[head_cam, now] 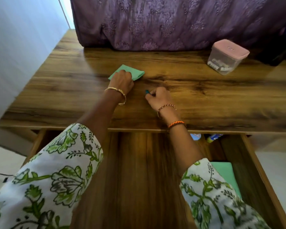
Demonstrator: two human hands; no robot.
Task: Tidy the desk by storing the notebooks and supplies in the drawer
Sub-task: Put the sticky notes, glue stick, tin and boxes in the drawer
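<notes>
On the wooden desk (205,96) my left hand (122,80) lies with curled fingers on a small green pad (137,73), covering most of it. My right hand (158,97) is curled round a small teal object (147,92), only its tip showing at my fingers. Below the desk edge the drawer (257,162) stands pulled open. Inside it a green notebook (224,172) lies at the right, partly under my right sleeve.
A clear container with a pink lid (228,57) stands at the desk's back right, with small supplies inside. Purple patterned cloth (172,22) hangs along the back. Small colourful items (211,138) sit at the drawer's far right. A dark object (281,52) sits at the far right.
</notes>
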